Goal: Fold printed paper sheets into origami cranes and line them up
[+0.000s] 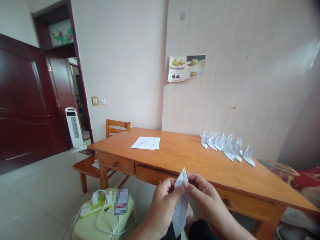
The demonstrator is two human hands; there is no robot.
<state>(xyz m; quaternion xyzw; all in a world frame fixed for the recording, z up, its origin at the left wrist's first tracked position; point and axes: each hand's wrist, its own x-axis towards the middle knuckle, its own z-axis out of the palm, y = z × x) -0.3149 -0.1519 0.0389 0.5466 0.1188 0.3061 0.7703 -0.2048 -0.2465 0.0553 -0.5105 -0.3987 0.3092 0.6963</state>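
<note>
The left hand (162, 198) has its grip pressed together, pinching the folded paper (180, 210) below its pointed top; the right hand (203, 193) pinches the opposite edge, thumb on the front; the paper is held point-up, before the desk (177, 150).

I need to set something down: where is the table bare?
The table shows bare wood between the paper stack and the standing folded papers, and left of the stack. Crowded: its back right, where those folded papers stand close together.
</note>
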